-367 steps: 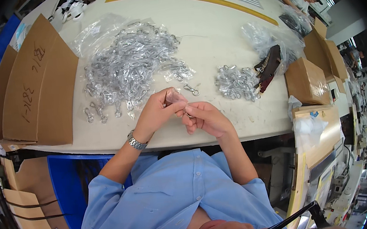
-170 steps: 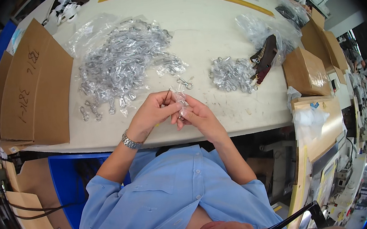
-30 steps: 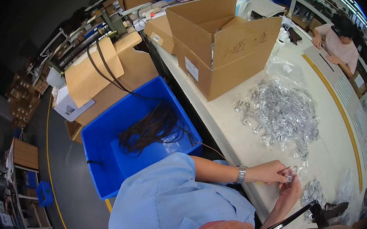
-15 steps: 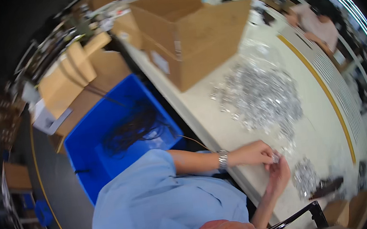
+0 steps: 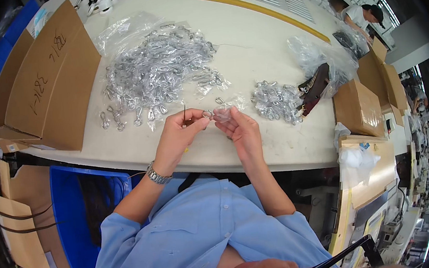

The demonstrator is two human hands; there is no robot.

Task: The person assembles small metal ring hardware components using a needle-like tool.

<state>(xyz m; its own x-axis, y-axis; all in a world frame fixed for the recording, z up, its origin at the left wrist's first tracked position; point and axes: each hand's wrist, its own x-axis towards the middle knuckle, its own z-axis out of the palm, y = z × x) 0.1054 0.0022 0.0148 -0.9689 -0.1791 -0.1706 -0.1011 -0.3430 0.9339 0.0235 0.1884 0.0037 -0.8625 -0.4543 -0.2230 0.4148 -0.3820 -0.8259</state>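
Observation:
My left hand is closed, its thumb and forefinger pinching a metal snap hook by its ring end. A thin dark stick-like piece pokes up from the same fingers; its kind is unclear. Beside it, my right hand grips a small clear plastic bag, which hides part of the hook. Just beyond the hands lies a loose snap hook. A large heap of bagged snap hooks spreads on the table at the far left, and a smaller pile sits right of my right hand.
An open cardboard box stands on the white table at left. Dark brown strap-like pieces and clear plastic bags lie at right, near more boxes. Below the table's left edge is a blue bin. A person works far right.
My view has swung toward the table, so the box and heap now appear farther left. Both hands stay together in front of me, with the right hand's fingers more spread around the plastic.

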